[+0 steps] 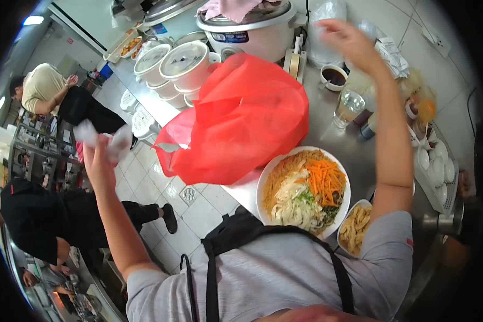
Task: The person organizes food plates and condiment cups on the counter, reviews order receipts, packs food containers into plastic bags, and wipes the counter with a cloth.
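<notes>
Raised at the left, my left hand [98, 158] is closed on a thin, whitish, crumpled piece [122, 144], blurred, perhaps plastic. My right hand [351, 45] reaches to the back right, fingers stretched and somewhat blurred, nothing visible in them. Just behind it are clear plastic bags [324, 53]; whether it touches them I cannot tell. A big red bag [241, 118] stands puffed up on the steel counter, its contents hidden. In front of me is a round white bowl [260, 196] of noodles, carrot strips, pale shredded vegetable and dark greens.
Stacked lidded tubs [185, 60] stand behind the red bag, with a rice cooker [247, 40] further back. Right of it are a cup of dark sauce [334, 78], a glass of water [350, 109] and a dish of fried pieces [354, 229]. Two people [48, 220] work at the left.
</notes>
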A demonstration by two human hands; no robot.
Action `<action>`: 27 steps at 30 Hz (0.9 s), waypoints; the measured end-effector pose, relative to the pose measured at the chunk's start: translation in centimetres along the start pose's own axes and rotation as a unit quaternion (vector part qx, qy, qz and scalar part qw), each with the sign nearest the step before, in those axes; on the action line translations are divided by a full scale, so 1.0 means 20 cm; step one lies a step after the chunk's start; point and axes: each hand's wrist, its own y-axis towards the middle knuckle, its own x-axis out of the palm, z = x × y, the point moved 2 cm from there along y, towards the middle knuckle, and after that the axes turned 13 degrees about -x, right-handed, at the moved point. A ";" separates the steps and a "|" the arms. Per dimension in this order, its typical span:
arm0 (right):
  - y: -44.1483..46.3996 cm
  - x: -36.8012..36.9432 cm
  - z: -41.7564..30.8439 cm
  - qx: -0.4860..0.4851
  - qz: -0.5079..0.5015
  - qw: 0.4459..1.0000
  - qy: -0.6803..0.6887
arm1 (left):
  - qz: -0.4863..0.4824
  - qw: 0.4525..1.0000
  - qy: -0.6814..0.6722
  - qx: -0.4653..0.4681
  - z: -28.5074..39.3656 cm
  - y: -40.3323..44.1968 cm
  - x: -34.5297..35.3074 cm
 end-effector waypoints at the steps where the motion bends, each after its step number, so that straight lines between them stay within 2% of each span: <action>1: -0.01 0.21 -0.09 -0.084 -0.027 0.996 0.011 | -0.037 0.999 -0.019 0.007 0.07 0.03 0.12; 2: -0.02 0.39 -0.28 -0.164 -0.116 0.980 -0.012 | -0.074 0.996 -0.038 0.012 0.11 0.04 0.26; 3: -0.08 0.58 -0.33 -0.214 -0.092 0.970 -0.068 | -0.114 0.992 -0.044 0.018 0.11 0.07 0.35; 4: -0.13 0.72 -0.38 -0.187 -0.146 0.959 -0.153 | -0.156 0.986 -0.049 0.025 0.10 0.10 0.43; 6: -0.23 0.90 -0.36 -0.173 -0.226 0.923 -0.259 | -0.239 0.970 -0.043 -0.022 0.08 0.11 0.61; 8: -0.30 0.93 -0.37 -0.093 -0.327 0.894 -0.292 | -0.353 0.928 -0.064 -0.100 -0.07 0.16 0.72; 9: -0.36 0.89 -0.39 -0.097 -0.253 0.935 -0.230 | -0.389 0.910 -0.055 -0.134 -0.14 0.15 0.77; 10: -0.38 0.86 -0.43 -0.106 -0.196 0.950 -0.217 | -0.429 0.886 -0.044 -0.169 -0.22 0.14 0.82; 12: -0.45 0.75 -0.52 -0.116 -0.072 0.968 -0.209 | -0.497 0.842 0.072 -0.195 -0.39 0.10 0.92; 14: -0.50 0.73 -0.59 -0.111 -0.005 0.966 -0.234 | -0.575 0.797 0.044 -0.178 -0.42 -0.04 1.02; 19: -0.60 0.80 -0.64 -0.044 0.200 0.931 -0.302 | -0.702 0.679 0.170 -0.131 -0.80 -0.18 1.20; 22: -0.65 0.83 -0.66 -0.009 0.257 0.915 -0.311 | -0.727 0.638 0.238 -0.092 -0.86 -0.21 1.24; 24: -0.69 0.86 -0.70 0.010 0.238 0.916 -0.323 | -0.734 0.616 0.281 -0.045 -0.87 -0.22 1.26; 25: -0.72 0.86 -0.72 0.016 0.227 0.918 -0.325 | -0.735 0.606 0.305 -0.012 -0.87 -0.22 1.26; 27: -0.84 0.81 -0.81 0.042 0.275 0.908 -0.314 | -0.726 0.580 0.357 0.096 -0.84 -0.19 1.24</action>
